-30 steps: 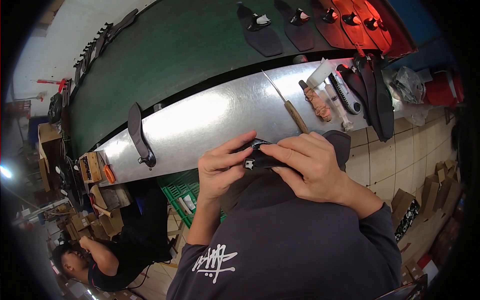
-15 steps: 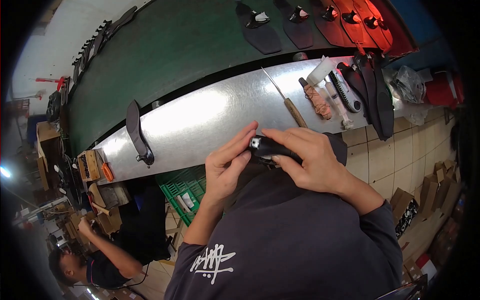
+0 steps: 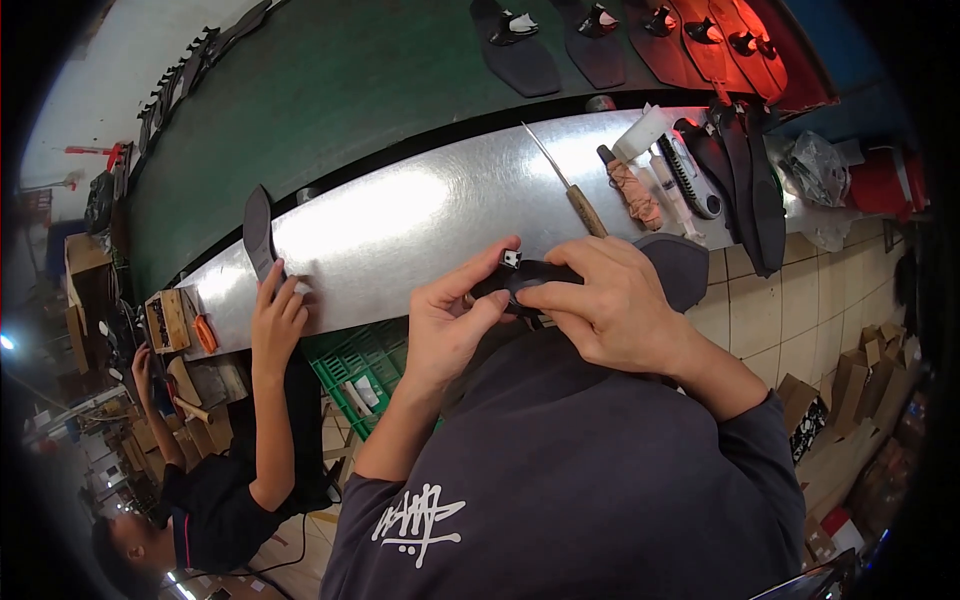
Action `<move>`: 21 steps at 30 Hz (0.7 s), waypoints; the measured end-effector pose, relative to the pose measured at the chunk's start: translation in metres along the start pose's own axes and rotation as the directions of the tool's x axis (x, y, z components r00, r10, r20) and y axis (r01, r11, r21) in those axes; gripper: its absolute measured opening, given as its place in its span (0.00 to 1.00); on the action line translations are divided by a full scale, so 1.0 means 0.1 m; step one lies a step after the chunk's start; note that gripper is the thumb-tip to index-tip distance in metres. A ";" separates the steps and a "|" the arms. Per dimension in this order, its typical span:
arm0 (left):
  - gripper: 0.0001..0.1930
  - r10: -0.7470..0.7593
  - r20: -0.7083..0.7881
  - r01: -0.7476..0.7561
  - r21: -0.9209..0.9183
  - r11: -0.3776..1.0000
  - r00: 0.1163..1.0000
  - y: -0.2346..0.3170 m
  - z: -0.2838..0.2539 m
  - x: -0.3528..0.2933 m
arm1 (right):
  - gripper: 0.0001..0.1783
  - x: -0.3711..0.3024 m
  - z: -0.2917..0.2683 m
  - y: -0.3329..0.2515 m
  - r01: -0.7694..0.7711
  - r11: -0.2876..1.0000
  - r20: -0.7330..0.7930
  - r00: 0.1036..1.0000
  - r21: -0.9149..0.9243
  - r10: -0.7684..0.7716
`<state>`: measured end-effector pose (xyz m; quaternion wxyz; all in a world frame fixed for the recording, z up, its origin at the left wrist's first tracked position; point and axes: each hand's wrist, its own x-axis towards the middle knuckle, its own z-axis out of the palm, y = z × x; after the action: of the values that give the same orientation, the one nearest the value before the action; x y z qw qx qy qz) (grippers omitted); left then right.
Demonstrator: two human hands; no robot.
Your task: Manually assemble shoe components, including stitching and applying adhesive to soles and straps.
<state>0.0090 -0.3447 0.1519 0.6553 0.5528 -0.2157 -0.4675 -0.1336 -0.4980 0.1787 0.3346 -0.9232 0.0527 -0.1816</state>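
Observation:
Both of my hands are at a black sandal (image 3: 680,272) held in front of my body, its sole sticking out past my right wrist. My left hand (image 3: 440,325) grips the black strap end, fingers curled behind it and thumb in front. From the other side my right hand (image 3: 615,310) pinches the strap with thumb and fingers. A small shiny pale piece (image 3: 511,259) shows at the tip by my left fingers. The underside of the sandal and some fingertips are hidden.
On the metal ledge (image 3: 400,215) lie an awl (image 3: 580,205), a tape-wrapped tool (image 3: 635,192), a syringe-like tube (image 3: 672,190), a brush (image 3: 685,170) and black sandals (image 3: 745,190). More sandals stand on the green belt (image 3: 330,90). A co-worker's hand touches another sandal (image 3: 257,225). Below is a green crate (image 3: 345,370).
My left fingers have closed from nearly straight around the strap end, and the sandal has tilted. The co-worker has reached up to the sandal at the left.

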 end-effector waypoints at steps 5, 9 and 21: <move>0.20 -0.083 -0.055 0.084 0.007 0.996 0.995 -0.03 -0.04 0.03 | 0.13 0.01 -0.04 0.02 -0.059 0.993 0.120 0.992 0.104 0.046; 0.20 -0.054 -0.075 0.056 0.016 0.998 0.996 -0.04 -0.01 0.03 | 0.12 -0.02 0.03 0.02 -0.194 0.951 0.139 0.976 0.239 0.165; 0.19 -0.112 -0.097 0.111 -0.015 0.994 0.989 -0.02 -0.06 0.09 | 0.11 -0.10 0.20 0.06 -0.073 0.988 -0.048 0.996 0.138 0.080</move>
<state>0.0172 -0.3488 0.1463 0.6406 0.5831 -0.1498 -0.4767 -0.1353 -0.4883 0.1578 0.4020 -0.8904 0.0846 -0.1962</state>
